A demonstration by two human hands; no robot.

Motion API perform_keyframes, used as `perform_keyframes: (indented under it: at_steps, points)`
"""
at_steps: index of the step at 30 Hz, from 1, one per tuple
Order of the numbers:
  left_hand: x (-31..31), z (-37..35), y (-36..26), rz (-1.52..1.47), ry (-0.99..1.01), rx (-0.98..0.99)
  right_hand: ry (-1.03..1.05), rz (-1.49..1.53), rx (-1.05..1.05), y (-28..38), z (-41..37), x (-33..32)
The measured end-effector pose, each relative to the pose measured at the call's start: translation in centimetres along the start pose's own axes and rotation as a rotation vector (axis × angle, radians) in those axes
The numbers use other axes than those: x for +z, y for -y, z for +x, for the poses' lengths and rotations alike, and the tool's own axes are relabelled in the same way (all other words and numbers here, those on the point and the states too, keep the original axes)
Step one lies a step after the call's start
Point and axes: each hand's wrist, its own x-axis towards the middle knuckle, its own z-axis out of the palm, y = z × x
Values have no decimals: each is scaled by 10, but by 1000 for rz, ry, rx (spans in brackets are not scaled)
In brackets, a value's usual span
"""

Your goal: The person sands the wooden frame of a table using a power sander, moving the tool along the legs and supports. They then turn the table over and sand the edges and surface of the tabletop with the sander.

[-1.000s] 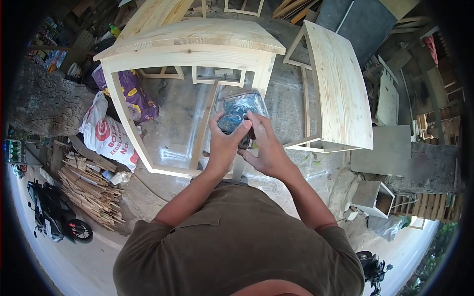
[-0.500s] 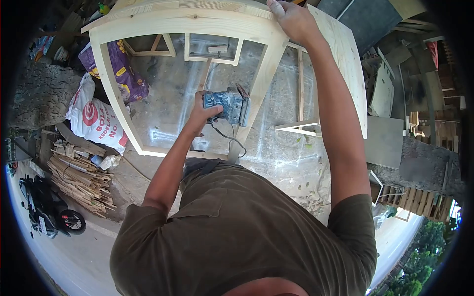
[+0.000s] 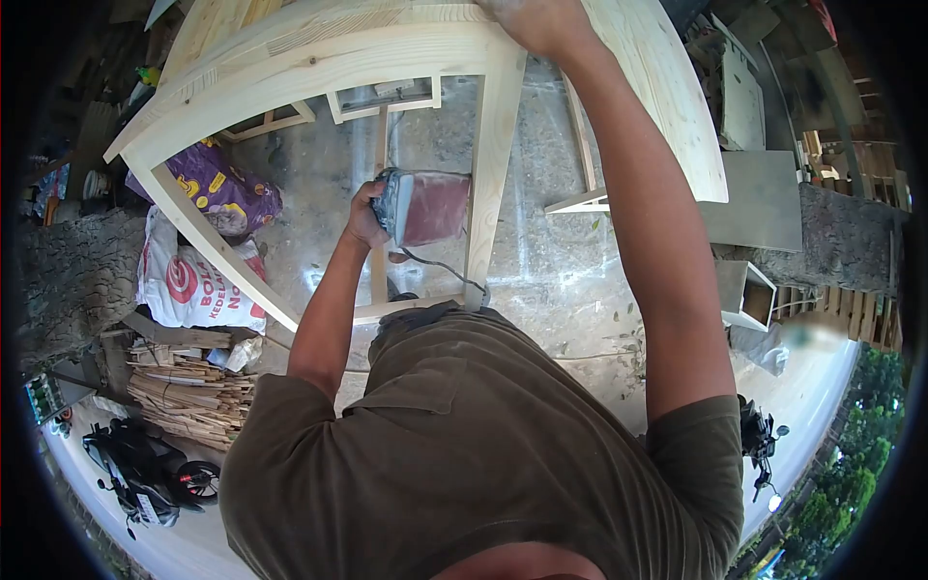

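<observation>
My left hand (image 3: 365,215) is closed around the body of a dusty blue electric sander (image 3: 435,208). The sander is tipped so that its reddish-brown sandpaper face shows, close beside the pale leg (image 3: 490,164) of a wooden table. A dark cord (image 3: 440,266) hangs from the tool. At the top of the view my right hand (image 3: 541,21) grips the corner of the wooden table (image 3: 319,60), which lies with its frame toward me. The right fingertips are partly cut off by the view's edge.
On the left are a purple sack (image 3: 227,188), a white sack (image 3: 198,280) and a pile of wood strips (image 3: 188,391). A motorbike (image 3: 145,474) stands behind them. A pale wooden panel (image 3: 667,106) and an open box (image 3: 747,295) are at right.
The sander has turned from its side to show its sandpaper face. My view has shifted, and my right hand appears higher and further left, still at the table corner.
</observation>
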Motion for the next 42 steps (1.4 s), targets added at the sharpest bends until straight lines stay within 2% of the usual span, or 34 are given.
perform_keyframes:
  at_steps: [5, 8, 11, 15, 20, 23, 24, 27, 31, 38, 42]
  points:
    - [3, 12, 6, -112, -46, -44, -19, 11, 9, 6, -6, -1]
    - [-24, 26, 3, -51, 7, -131, -32, -23, 28, 8, -7, -5]
    - [6, 20, -7, 64, 94, -176, -56, -21, -2, 1, -3, -1]
    - [1, 14, 11, 20, 137, -200, -55, 38, -21, 0, 1, 0]
    - [25, -6, 8, 38, 99, -14, -98, 53, -38, -3, 3, 4]
    - [32, -22, -10, 92, 69, 182, -103, 51, -37, -2, 5, 2]
    - [39, -26, -18, 156, 4, 232, -105, 58, -37, -4, 4, 1]
    - [44, -21, -33, 300, 10, 349, -61, 76, -8, 1, 3, -1]
    - [52, 4, -41, 509, 55, 257, -77, 88, -14, 0, 1, 0]
    - [37, 17, -14, 373, 57, 186, -72, 65, -25, 2, -2, -1]
    - [37, 11, -20, 491, 4, 55, -77, 75, -6, 1, 0, 1]
